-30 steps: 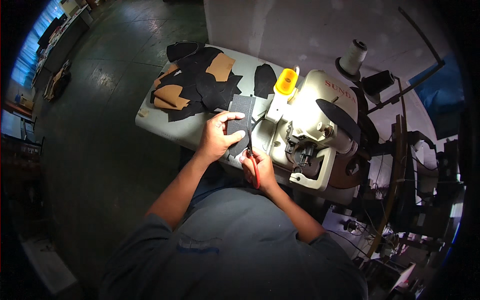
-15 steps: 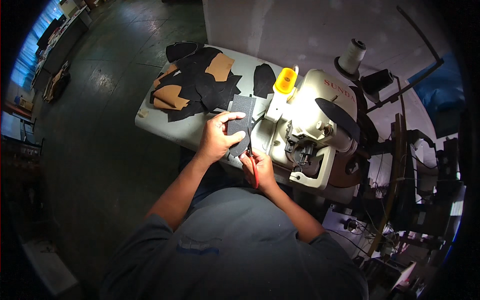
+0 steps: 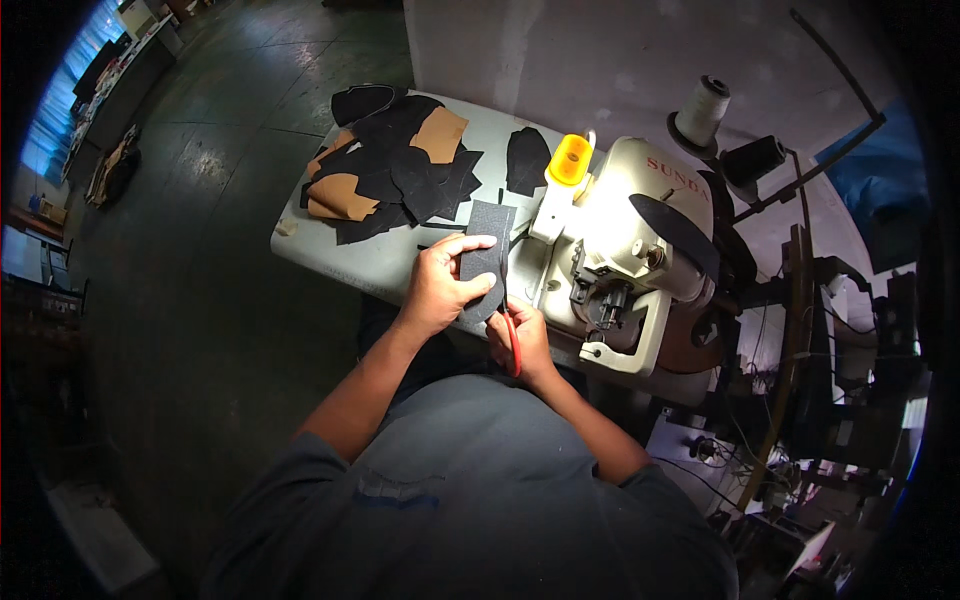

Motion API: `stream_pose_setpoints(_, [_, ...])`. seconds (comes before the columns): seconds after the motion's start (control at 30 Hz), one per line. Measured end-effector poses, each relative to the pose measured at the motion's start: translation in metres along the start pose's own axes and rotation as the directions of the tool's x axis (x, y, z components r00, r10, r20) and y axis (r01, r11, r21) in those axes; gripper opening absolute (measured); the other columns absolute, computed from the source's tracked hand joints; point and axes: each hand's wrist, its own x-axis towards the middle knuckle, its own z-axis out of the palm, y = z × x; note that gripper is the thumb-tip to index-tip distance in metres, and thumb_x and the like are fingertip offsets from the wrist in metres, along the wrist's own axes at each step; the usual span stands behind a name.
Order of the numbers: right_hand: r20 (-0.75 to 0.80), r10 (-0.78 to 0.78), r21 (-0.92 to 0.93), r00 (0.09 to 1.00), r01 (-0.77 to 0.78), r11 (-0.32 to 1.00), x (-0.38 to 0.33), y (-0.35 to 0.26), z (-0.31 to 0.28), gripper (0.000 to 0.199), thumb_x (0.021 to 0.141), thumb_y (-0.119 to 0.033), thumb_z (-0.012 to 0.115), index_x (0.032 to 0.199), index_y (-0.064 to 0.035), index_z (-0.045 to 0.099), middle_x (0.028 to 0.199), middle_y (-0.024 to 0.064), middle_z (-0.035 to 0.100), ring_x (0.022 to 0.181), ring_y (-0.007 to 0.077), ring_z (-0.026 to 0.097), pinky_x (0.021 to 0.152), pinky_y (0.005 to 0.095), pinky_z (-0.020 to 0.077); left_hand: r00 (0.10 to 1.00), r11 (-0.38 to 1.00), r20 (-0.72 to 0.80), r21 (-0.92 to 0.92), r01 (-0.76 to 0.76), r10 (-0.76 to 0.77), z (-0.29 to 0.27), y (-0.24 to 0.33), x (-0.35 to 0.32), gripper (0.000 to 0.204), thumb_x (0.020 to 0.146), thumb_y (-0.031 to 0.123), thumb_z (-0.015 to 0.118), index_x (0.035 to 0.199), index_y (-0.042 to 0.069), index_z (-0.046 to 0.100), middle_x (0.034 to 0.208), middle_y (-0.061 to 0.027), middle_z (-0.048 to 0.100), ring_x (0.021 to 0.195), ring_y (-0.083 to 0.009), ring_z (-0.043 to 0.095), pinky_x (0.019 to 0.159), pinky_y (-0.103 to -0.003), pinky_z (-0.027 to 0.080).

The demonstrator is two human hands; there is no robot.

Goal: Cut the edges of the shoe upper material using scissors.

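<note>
Two bare hands work close together over the front edge of the tabletop (image 3: 382, 268), with a dark strip of material (image 3: 489, 264) between them. The left hand (image 3: 440, 285) grips the strip from its left side, thumb and forefinger spread apart across its upper face; the other left fingers are hidden, so I cannot tell how they sit beneath. From those fingers the strip lies to the right. Its long axis runs away from the body, leaning slightly right at the far end; that far end is squarish and points toward the wall, while the rounded near end points back at the person. The right hand (image 3: 523, 342) is closed on the red-handled scissors (image 3: 514, 345), its fingers wrapped about the handle and partly out of sight. It sits just beyond the rounded end, nearer to that end than the left hand is. The scissors' blades point away from the body along the strip's right edge, so the two long axes run almost side by side; how wide the blades stand cannot be told. Beyond the left hand lies a heap of black and tan pieces (image 3: 395, 165), and to the right stands a pale sewing machine (image 3: 625, 190).
</note>
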Motion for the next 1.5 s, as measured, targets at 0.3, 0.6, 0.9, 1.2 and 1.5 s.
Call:
stream_pose_setpoints(0.3, [0.002, -0.013, 0.009, 1.0, 0.013, 1.0, 0.001, 0.0, 0.0, 0.015, 0.107, -0.021, 0.072, 0.106, -0.0065, 0.067, 0.06, -0.0053, 0.055, 0.043, 0.0047, 0.046, 0.041, 0.0254, 0.032, 0.997, 0.999, -0.047, 0.001, -0.053, 0.053, 0.006, 0.004, -0.001, 0.045, 0.084, -0.011, 0.076, 0.129, -0.004, 0.072, 0.112, -0.003, 0.064, 0.102, -0.0123, 0.07, 0.089, -0.028, 0.06])
stream_pose_setpoints(0.6, [0.048, -0.098, 0.091, 0.994, 0.093, 0.991, 0.002, 0.008, -0.003, 0.026, 0.106, -0.021, 0.073, 0.124, -0.0036, 0.069, 0.066, -0.0061, 0.059, 0.046, 0.0031, 0.047, 0.042, 0.0243, 0.0317, 0.996, 0.998, -0.059, 0.023, -0.065, 0.066, 0.006, 0.0, -0.001, 0.044, 0.085, -0.011, 0.076, 0.128, -0.005, 0.073, 0.113, -0.0036, 0.064, 0.103, -0.013, 0.07, 0.091, -0.029, 0.06])
stream_pose_setpoints(0.9, [-0.015, 0.037, 0.035, 0.999, -0.037, 0.999, 0.002, -0.003, -0.002, 0.025, 0.106, -0.023, 0.073, 0.123, -0.0043, 0.069, 0.065, -0.0046, 0.059, 0.044, 0.0046, 0.047, 0.04, 0.0247, 0.0331, 0.999, 0.999, -0.013, 0.024, -0.045, 0.045, 0.012, -0.002, -0.01, 0.047, 0.088, -0.013, 0.076, 0.133, -0.004, 0.071, 0.124, -0.0057, 0.064, 0.109, -0.0141, 0.07, 0.099, -0.028, 0.058])
stream_pose_setpoints(1.2, [0.134, -0.02, 0.116, 0.991, 0.004, 0.993, 0.008, 0.004, -0.017, 0.024, 0.106, -0.02, 0.071, 0.124, -0.0048, 0.07, 0.065, -0.0067, 0.057, 0.043, 0.0033, 0.043, 0.04, 0.0244, 0.0296, 0.999, 0.998, -0.036, 0.06, 0.018, -0.016, -0.002, -0.003, 0.007, 0.027, 0.095, -0.002, 0.078, 0.122, -0.003, 0.078, 0.107, -0.0049, 0.075, 0.101, -0.0123, 0.072, 0.094, -0.028, 0.059])
stream_pose_setpoints(1.5, [0.05, 0.027, 0.049, 0.998, -0.03, 0.998, 0.004, 0.001, -0.008, 0.028, 0.106, -0.019, 0.07, 0.131, -0.0049, 0.071, 0.066, -0.005, 0.061, 0.044, 0.0042, 0.048, 0.04, 0.0247, 0.0308, 0.999, 0.998, 0.006, -0.024, 0.054, -0.054, -0.001, 0.009, 0.007, 0.046, 0.09, -0.008, 0.077, 0.134, -0.002, 0.069, 0.117, -0.0099, 0.075, 0.1, -0.0146, 0.075, 0.09, -0.029, 0.062])
